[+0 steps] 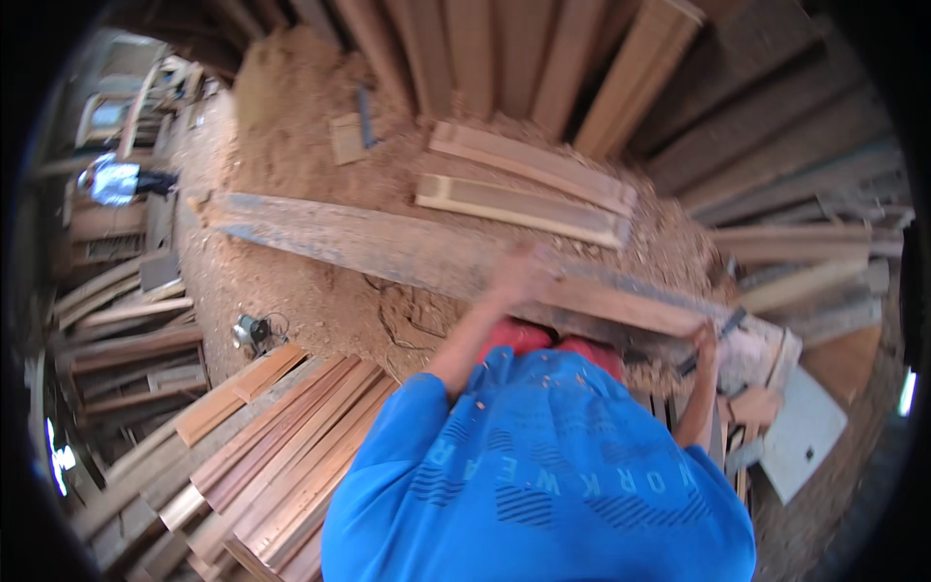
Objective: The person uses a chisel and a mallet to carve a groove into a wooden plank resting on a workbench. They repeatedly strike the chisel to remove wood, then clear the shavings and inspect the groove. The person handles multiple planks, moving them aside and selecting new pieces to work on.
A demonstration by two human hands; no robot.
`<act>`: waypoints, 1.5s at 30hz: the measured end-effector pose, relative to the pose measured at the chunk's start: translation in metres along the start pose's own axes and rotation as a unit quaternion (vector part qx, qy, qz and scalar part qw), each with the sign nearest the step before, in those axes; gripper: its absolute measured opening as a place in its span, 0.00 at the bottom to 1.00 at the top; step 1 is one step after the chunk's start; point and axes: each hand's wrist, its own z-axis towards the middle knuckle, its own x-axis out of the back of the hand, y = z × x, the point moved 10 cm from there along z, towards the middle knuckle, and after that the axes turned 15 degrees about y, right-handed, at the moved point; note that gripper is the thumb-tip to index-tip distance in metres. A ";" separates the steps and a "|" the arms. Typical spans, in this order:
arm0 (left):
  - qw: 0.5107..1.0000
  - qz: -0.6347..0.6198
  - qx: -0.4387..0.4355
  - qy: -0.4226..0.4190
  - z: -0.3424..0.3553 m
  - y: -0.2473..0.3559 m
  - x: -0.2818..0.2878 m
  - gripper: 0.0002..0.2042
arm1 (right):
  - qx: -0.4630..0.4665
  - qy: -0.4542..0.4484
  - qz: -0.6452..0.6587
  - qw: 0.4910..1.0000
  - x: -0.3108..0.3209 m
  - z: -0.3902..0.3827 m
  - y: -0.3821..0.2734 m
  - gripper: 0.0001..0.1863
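Observation:
A long, worn timber bench [359, 238] runs across in front of me. On its right half lies a narrow wooden plank [630, 308]. My left hand [524, 276], smeared by motion, is over the plank's left part; its fingers cannot be made out. At the plank's right end, my right hand [706, 339] is closed, fingers bent. A dark bar-like piece [734, 320] shows right beside it, and what exactly the hand grips is partly hidden.
Beyond the bench, two boards [524, 209] lie on shavings. Stacked planks [291, 436] fill the lower left, near a power tool [252, 332] with a cord. Tall timbers [640, 78] lean at the back. A pale panel [800, 432] stands right. Another person [114, 182] is far left.

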 end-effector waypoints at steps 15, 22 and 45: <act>0.760 -0.328 0.560 -0.045 -0.114 -0.135 -0.040 0.39 | -0.011 0.146 -0.221 0.964 -0.010 -0.085 -0.125 0.27; 0.766 -0.326 0.546 -0.090 -0.101 -0.098 -0.069 0.42 | -0.009 0.147 -0.236 0.961 -0.010 -0.082 -0.125 0.28; 0.961 -0.021 -0.025 -0.276 -0.023 -0.038 -0.072 0.31 | -0.018 0.157 -0.244 0.957 -0.009 -0.087 -0.132 0.29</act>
